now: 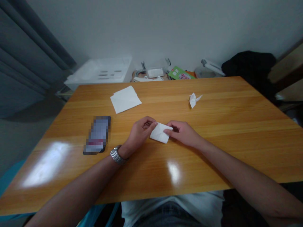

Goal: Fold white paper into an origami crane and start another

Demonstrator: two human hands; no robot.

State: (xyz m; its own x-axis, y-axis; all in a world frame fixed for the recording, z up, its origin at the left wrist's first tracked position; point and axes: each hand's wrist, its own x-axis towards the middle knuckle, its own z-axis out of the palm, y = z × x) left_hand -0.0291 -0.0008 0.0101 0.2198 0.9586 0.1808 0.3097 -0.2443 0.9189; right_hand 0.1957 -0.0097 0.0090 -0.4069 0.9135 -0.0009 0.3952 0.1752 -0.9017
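A small folded piece of white paper [159, 132] lies on the wooden table [227, 110] between my hands. My left hand [140, 132] pinches its left end between thumb and fingers. My right hand [182, 132] holds its right end, with the fingers pressing on top. Further back, a flat white paper sheet [125, 99] lies on the table, apparently folded or stacked. A white origami crane [193, 99] stands to the right of it, beyond both hands.
A phone [97, 135] with a blurred screen lies left of my hands, and a metal watch [117, 154] circles my left wrist. Beyond the table's far edge are a white plastic box [99, 72], a green booklet [180, 74], and dark cloth [248, 67].
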